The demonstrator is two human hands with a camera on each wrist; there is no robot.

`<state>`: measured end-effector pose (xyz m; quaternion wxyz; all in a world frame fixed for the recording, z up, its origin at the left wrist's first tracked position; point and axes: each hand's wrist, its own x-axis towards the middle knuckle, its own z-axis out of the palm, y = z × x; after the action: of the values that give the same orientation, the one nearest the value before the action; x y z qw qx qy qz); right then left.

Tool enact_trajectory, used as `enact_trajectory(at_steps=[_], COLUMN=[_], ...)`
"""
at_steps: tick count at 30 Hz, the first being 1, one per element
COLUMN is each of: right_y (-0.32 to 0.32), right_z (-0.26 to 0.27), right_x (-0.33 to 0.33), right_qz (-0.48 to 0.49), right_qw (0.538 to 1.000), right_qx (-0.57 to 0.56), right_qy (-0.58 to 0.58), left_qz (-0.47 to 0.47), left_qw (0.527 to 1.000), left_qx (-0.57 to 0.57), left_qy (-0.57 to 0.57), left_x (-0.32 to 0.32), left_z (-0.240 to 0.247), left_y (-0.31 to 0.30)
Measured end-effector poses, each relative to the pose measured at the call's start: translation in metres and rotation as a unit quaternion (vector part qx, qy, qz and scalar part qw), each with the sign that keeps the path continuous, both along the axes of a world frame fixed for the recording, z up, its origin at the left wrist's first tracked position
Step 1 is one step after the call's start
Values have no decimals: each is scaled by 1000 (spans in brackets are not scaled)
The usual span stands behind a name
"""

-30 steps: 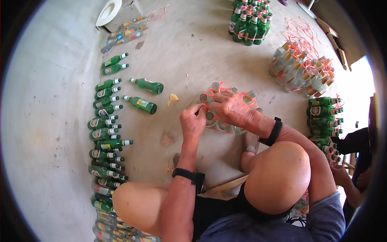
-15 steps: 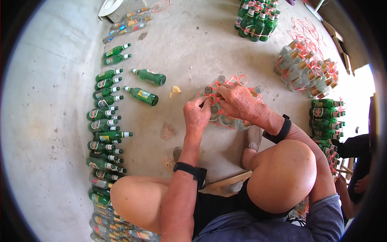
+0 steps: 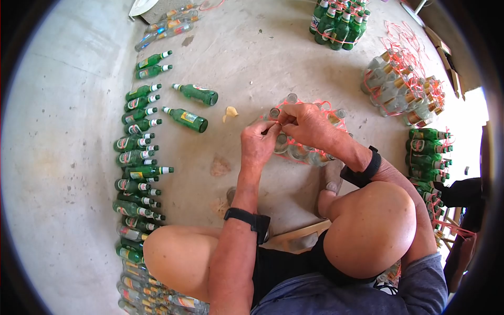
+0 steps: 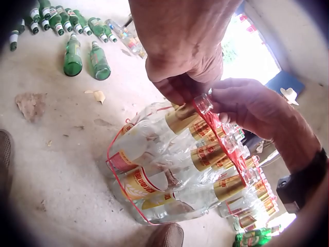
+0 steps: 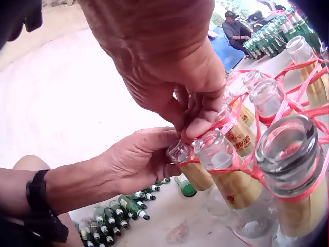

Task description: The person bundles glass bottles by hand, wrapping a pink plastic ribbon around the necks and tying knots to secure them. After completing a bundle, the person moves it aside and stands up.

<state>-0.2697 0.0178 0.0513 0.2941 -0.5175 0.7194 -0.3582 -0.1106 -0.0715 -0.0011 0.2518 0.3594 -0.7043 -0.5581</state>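
Clear glass bottles with gold necks stand upright in a bundle, a red cord round their sides. More red cord is woven round the bottle necks. At the bundle's left edge, in the head view, the left hand and right hand meet fingertip to fingertip. In the right wrist view the right hand pinches the cord above a bottle mouth, and the left hand has its thumb and fingers at the neck beside it, pinching cord there. The exact crossing of cord is hidden by fingers.
Green bottles lie in a row along the wall, with two more lying nearer. Tied bundles of green bottles and clear bottles stand beyond. Loose red cord lies behind them. Another person is at the right.
Both hands stay at the bundle's left side; the right hand's fingers have come down and closer to the left hand's fingertips. The whole head view has shifted slightly.
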Motion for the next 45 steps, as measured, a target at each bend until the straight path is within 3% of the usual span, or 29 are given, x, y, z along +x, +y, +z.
enact_trajectory(at_steps=[4,16,25,37,40,45], right_y=[2,-2,-8,-15,-15,-15], right_z=[-10,-10,-14,-6,-8,-5], right_x=[-2,-1,-5,-13,-15,-13], right_qz=[-10,-19,61,71,82,67], right_qw=[997,999,983,994,989,992], right_qx=[-43,-44,-77,-21,-30,-13], right_qy=[-62,-4,152,86,116,105], left_qz=[-20,-36,-25,3,24,31], left_qw=[1000,999,998,989,983,986], left_qx=[-10,37,-50,-145,-181,-161], left_qy=[-3,2,21,7,-8,-14], left_x=[0,3,-1,-5,-7,-7], left_z=[0,3,-3,-9,-7,-5], left_y=[-3,-6,-1,-1,2,4])
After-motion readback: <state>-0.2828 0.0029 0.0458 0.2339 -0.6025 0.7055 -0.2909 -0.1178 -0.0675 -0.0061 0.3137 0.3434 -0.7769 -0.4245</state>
